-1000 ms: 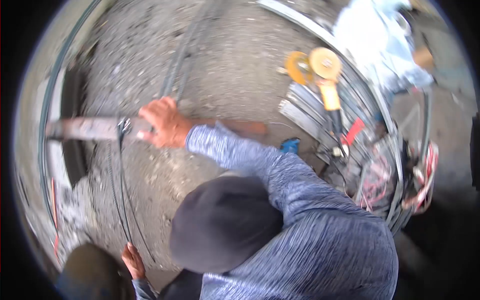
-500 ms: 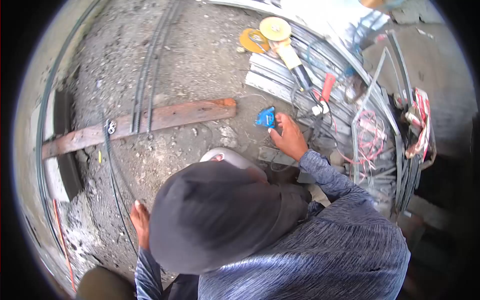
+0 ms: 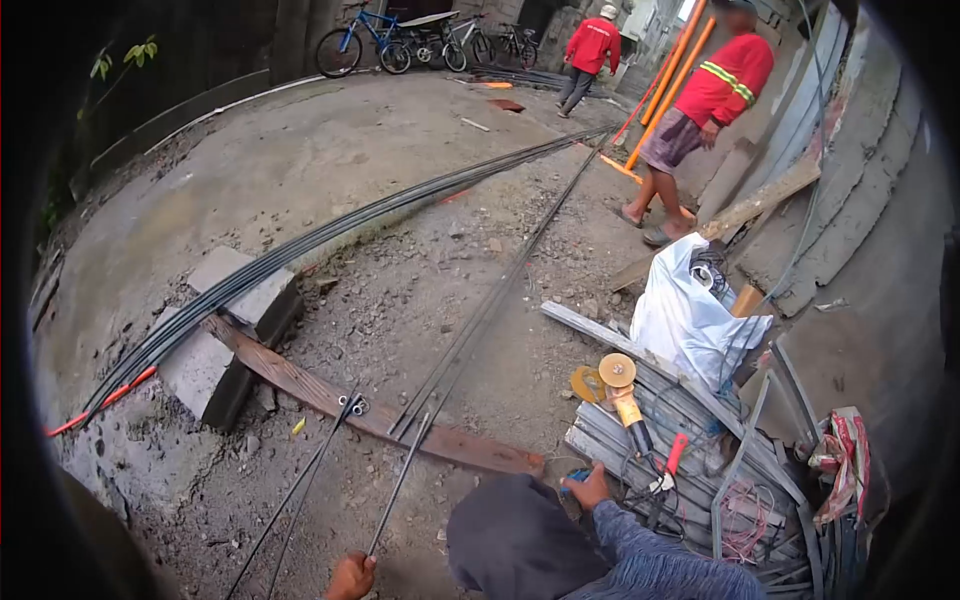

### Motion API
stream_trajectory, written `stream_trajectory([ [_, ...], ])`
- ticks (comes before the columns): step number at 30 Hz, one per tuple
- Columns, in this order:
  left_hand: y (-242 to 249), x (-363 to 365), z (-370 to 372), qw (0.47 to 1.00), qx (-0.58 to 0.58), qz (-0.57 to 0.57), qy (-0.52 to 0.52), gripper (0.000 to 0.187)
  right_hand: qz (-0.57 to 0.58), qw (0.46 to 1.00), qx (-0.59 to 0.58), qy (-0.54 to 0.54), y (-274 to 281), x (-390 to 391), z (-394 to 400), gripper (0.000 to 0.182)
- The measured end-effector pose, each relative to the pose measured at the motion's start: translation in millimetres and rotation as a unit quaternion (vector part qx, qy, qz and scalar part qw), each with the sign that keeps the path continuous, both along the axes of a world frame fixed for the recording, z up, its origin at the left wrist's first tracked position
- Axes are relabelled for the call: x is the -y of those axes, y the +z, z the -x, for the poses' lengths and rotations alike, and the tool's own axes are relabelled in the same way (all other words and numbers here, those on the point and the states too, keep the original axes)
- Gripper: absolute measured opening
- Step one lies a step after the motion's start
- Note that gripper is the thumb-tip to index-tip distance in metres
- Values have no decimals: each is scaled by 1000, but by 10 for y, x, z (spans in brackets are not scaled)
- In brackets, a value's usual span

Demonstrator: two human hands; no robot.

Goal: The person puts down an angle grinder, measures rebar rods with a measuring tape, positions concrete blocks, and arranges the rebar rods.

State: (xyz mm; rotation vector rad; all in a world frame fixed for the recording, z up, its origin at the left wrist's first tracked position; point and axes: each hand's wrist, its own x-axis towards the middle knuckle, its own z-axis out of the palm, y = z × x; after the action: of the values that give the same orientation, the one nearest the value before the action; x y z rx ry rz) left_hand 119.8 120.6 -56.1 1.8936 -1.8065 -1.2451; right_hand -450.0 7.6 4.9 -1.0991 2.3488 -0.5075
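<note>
Neither my left hand nor my right hand shows. Low in the head view, a co-worker in a dark head covering (image 3: 520, 540) and a blue-grey sleeve (image 3: 640, 545) crouches in front of me. That person's left hand (image 3: 350, 577) is closed at the lower end of a thin ribbed rod (image 3: 400, 488). The other hand (image 3: 592, 487) is on a small blue object (image 3: 573, 482), partly covered by the fingers. The rod crosses a reddish-brown plank (image 3: 300, 385) on the ground. Metal rings (image 3: 354, 405) lie near the plank, by other thin rods (image 3: 300, 490).
Long dark bars (image 3: 370, 215) rest over concrete blocks (image 3: 205, 375) at left. An angle grinder (image 3: 628, 405) lies on metal profiles (image 3: 690, 450) at right, near a white sack (image 3: 690, 310). Two people in red (image 3: 593, 45) (image 3: 735, 75) and bicycles (image 3: 380, 45) are farther back.
The view has tilted up, bringing the far yard and people into sight. The co-worker sits lower in frame, one hand now on the rod and the other now on the blue object.
</note>
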Motion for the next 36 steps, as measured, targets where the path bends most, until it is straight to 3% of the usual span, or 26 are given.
stream_trajectory([
  [2,138,-126,141,999,33,-5,-10,47,48,939,335,-63,50,26,0,91],
  [4,62,-204,224,999,45,7,-4,48,65,795,600,-67,389,235,-168,71],
  [5,109,-167,308,1000,5,9,12,44,49,710,701,-43,715,344,-418,59],
  [6,155,-151,404,999,-33,1,35,42,61,720,691,-14,1018,489,-736,47],
  [7,-54,-244,466,995,-53,-25,80,34,14,701,711,46,1164,683,-972,47],
  [8,29,-266,571,993,-68,1,91,34,-32,697,710,95,852,850,-1080,45],
  [9,-20,-325,659,992,-50,-3,115,34,-26,769,624,138,1303,835,-1597,44],
  [10,124,-312,713,989,-67,-2,133,36,-84,739,629,227,1355,939,-1862,49],
  [11,207,-343,768,990,-14,28,134,37,-137,745,576,308,1243,1009,-2113,52],
  [12,232,-380,818,974,18,176,143,41,-177,736,520,397,1105,1034,-2386,56],
  [13,402,-314,851,967,-43,156,195,41,-197,723,436,498,1028,1034,-2656,59],
  [14,623,-295,892,953,-105,135,248,42,-211,696,348,592,981,949,-2890,63],
  [15,779,-318,895,912,-253,19,321,42,-216,651,257,681,957,820,-3069,67],
  [16,910,-264,863,830,-394,-81,387,42,-197,632,196,724,982,729,-3188,71],
  [17,1013,-425,850,772,-476,-101,410,41,-192,568,158,785,905,447,-3427,76],
  [18,999,-501,789,821,-416,-75,383,35,-163,518,121,831,910,299,-3562,81],
  [19,893,-637,836,794,-406,-55,449,32,-175,506,94,839,919,177,-3667,82],
  [20,965,-721,833,732,-463,-77,494,30,-180,490,66,850,923,95,-3740,83],
  [21,1070,-836,788,735,-460,-110,487,29,-192,466,77,860,958,4,-3822,82],
  [26,736,-1126,921,612,-628,-185,444,24,-190,453,91,866,849,-202,-3703,75],
  [29,427,-1159,1028,630,-623,-190,423,24,-223,462,73,855,892,-237,-3716,72],
  [32,405,-1179,1006,584,-672,-185,416,23,-262,472,69,839,976,-201,-3747,68],
  [34,538,-1340,804,504,-721,-122,459,19,-289,464,30,837,1035,-131,-3777,67],
  [36,748,-1647,447,445,-730,-75,514,17,-240,474,13,847,938,-9,-3633,63],
])
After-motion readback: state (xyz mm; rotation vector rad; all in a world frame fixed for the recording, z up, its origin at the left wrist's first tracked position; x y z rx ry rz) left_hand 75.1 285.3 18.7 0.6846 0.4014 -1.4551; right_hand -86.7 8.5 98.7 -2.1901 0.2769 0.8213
